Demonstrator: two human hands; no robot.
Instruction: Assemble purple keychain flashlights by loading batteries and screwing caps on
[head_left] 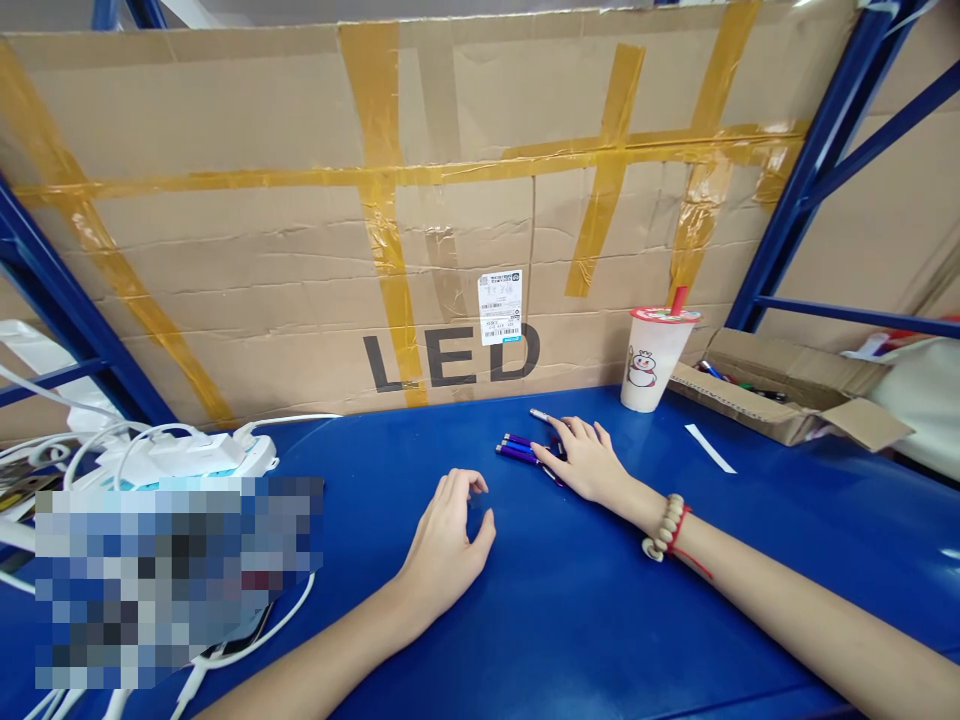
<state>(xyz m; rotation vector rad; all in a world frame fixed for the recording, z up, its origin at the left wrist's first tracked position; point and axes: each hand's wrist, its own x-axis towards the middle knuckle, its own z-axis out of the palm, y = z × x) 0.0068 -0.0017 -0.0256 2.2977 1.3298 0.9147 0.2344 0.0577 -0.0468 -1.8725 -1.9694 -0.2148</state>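
Several pens lie together on the blue table, among them a dark purple pen (517, 454) and a pale-tipped pen (539, 415). My right hand (589, 460) rests over them with its fingers spread, the thumb against the purple pen and the index finger at the pale-tipped one. Part of the pens is hidden under that hand. My left hand (448, 530) stands apart to the left of the pens, fingers loosely curved and the thumb away from them, with nothing in its grasp. A beaded bracelet and a red string circle my right wrist.
Behind the pens stands a white cup (651, 365) with a red straw. Right of it are an open cardboard box (787, 425) holding pens and a white strip (709, 448). White cables and a power strip (187, 458) crowd the left. Taped cardboard (285, 290) walls the back.
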